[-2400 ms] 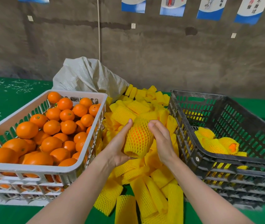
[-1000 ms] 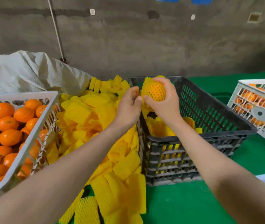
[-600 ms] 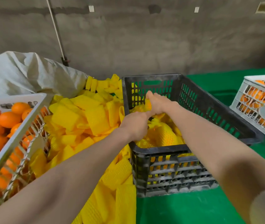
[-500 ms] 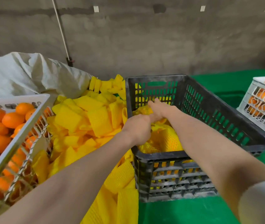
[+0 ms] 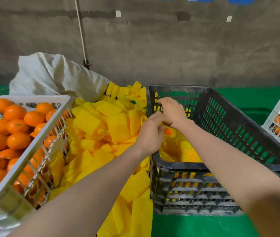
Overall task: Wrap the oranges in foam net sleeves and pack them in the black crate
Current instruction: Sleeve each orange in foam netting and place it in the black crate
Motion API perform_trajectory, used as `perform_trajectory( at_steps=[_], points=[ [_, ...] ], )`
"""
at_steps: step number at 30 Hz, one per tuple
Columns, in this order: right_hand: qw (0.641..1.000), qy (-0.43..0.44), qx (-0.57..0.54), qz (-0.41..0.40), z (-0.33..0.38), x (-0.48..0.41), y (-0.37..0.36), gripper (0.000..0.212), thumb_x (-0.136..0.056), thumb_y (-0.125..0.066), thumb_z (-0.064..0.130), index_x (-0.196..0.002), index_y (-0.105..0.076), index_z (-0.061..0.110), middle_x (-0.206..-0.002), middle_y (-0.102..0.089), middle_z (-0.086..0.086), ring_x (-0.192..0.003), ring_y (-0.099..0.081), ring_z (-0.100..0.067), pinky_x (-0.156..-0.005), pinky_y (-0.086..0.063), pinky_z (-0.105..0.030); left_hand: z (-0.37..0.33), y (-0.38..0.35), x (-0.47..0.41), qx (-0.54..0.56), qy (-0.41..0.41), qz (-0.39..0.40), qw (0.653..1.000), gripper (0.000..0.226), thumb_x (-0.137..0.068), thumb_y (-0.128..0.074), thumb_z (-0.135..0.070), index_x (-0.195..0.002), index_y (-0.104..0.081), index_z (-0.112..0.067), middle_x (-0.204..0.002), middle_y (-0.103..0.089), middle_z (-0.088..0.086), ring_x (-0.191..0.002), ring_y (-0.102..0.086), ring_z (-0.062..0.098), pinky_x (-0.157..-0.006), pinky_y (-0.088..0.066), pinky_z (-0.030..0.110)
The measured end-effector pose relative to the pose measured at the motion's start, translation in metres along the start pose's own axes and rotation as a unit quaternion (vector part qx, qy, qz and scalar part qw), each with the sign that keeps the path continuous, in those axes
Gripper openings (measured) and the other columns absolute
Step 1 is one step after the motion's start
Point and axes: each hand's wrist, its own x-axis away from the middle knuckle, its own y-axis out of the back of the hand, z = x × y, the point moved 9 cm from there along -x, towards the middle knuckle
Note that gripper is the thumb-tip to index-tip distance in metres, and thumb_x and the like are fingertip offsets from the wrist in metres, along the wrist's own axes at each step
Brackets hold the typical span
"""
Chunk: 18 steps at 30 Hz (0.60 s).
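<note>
Black crate (image 5: 234, 127) first: hard moulded plastic, matt, dusty and scuffed along the rim. Inside it, foam net sleeves (image 5: 187, 151): soft yellow mesh, matt and spongy-looking. Left of the black crate, more of that foam lies heaped. Further left is a white crate (image 5: 31, 147) in smooth plastic with a faint sheen, and oranges (image 5: 16, 125) with glossy, finely dimpled peel. Behind the heap, a sack (image 5: 53, 76), woven, crinkled, dull white. Under the black crate the surface (image 5: 195, 226) is matt green. The wall (image 5: 152, 48) beyond looks like rough, blotchy concrete.
</note>
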Motion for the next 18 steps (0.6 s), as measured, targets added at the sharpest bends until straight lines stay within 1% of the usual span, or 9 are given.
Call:
perform_trajectory(
  at_steps=[2,3,5,7,9,11,14,16,18],
  points=[
    [0.992,0.010,-0.079,-0.096,0.017,0.017,0.033,0.035,-0.092,-0.054,0.022,-0.126,-0.052,0.015,-0.130,-0.052,-0.010,-0.120,-0.048,-0.028,-0.098,-0.039,-0.041,0.004,0.023,0.010,0.008,-0.005,-0.005,1.000,0.030,-0.087,-0.049,0.013,-0.105,-0.068,-0.002,-0.113,-0.063,0.009,-0.105,-0.049,0.007,-0.089,-0.033,0.004],
    [0.985,0.014,-0.121,-0.122,0.025,0.028,0.044,0.031,-0.092,-0.054,0.021,-0.122,-0.055,0.012,-0.125,-0.056,-0.009,-0.116,-0.051,-0.027,-0.096,-0.041,-0.038,0.012,0.038,0.014,0.010,0.006,-0.006,1.000,0.028,-0.089,-0.050,0.010,-0.106,-0.068,-0.003,-0.113,-0.064,0.007,-0.106,-0.050,0.007,-0.091,-0.036,0.007],
    [0.966,0.046,-0.197,-0.160,0.052,0.051,0.064,0.024,-0.091,-0.054,0.018,-0.113,-0.059,0.009,-0.113,-0.062,-0.009,-0.106,-0.056,-0.025,-0.091,-0.043,-0.035,0.032,0.075,0.022,0.033,0.046,-0.017,0.998,0.023,-0.091,-0.054,0.004,-0.105,-0.068,-0.007,-0.106,-0.066,0.003,-0.103,-0.058,0.011,-0.091,-0.044,0.019],
    [0.945,0.111,-0.259,-0.169,0.092,0.074,0.073,0.018,-0.089,-0.057,0.015,-0.105,-0.063,0.007,-0.102,-0.065,-0.009,-0.095,-0.060,-0.024,-0.085,-0.048,-0.035,0.051,0.114,0.032,0.059,0.081,-0.029,0.995,0.018,-0.092,-0.056,0.000,-0.101,-0.067,-0.011,-0.096,-0.067,0.002,-0.089,-0.064,0.014,-0.082,-0.051,0.024],
    [0.942,0.176,-0.268,-0.104,0.138,0.090,0.054,0.016,-0.088,-0.059,0.014,-0.102,-0.064,0.007,-0.098,-0.067,-0.008,-0.091,-0.061,-0.023,-0.079,-0.047,-0.033,0.068,0.149,0.046,0.057,0.109,-0.045,0.991,0.016,-0.093,-0.056,-0.003,-0.096,-0.066,-0.016,-0.091,-0.069,0.004,-0.079,-0.065,0.012,-0.075,-0.052,0.024],
    [0.957,0.205,-0.203,0.020,0.181,0.098,0.003,0.019,-0.088,-0.059,0.016,-0.104,-0.062,0.007,-0.105,-0.066,-0.012,-0.098,-0.059,-0.029,-0.080,-0.042,-0.034,0.084,0.177,0.064,0.053,0.141,-0.068,0.986,0.015,-0.093,-0.056,-0.005,-0.094,-0.065,-0.018,-0.087,-0.069,0.002,-0.075,-0.066,0.009,-0.071,-0.052,0.026],
    [0.968,0.148,-0.085,0.184,0.204,0.106,-0.089,0.034,-0.088,-0.057,0.020,-0.119,-0.053,0.007,-0.121,-0.057,-0.020,-0.113,-0.054,-0.035,-0.087,-0.043,-0.038,0.103,0.206,0.095,0.055,0.178,-0.094,0.978,0.013,-0.094,-0.056,-0.008,-0.098,-0.066,-0.015,-0.087,-0.070,0.000,-0.072,-0.067,0.005,-0.068,-0.054,0.023],
    [0.962,0.113,-0.068,0.237,0.208,0.110,-0.135,0.051,-0.089,-0.059,0.028,-0.132,-0.040,0.010,-0.131,-0.045,-0.020,-0.122,-0.046,-0.036,-0.097,-0.039,-0.040,0.111,0.222,0.114,0.046,0.191,-0.105,0.975,0.013,-0.094,-0.056,-0.010,-0.101,-0.067,-0.013,-0.089,-0.071,-0.002,-0.075,-0.068,0.007,-0.070,-0.055,0.026],
    [0.966,0.102,-0.063,0.228,0.214,0.106,-0.160,0.058,-0.091,-0.055,0.030,-0.138,-0.030,0.009,-0.141,-0.031,-0.019,-0.130,-0.034,-0.034,-0.105,-0.030,-0.039,0.120,0.235,0.131,0.037,0.206,-0.105,0.972,0.013,-0.095,-0.055,-0.010,-0.101,-0.066,-0.015,-0.091,-0.071,-0.003,-0.078,-0.069,0.009,-0.073,-0.056,0.030]
  ],
)
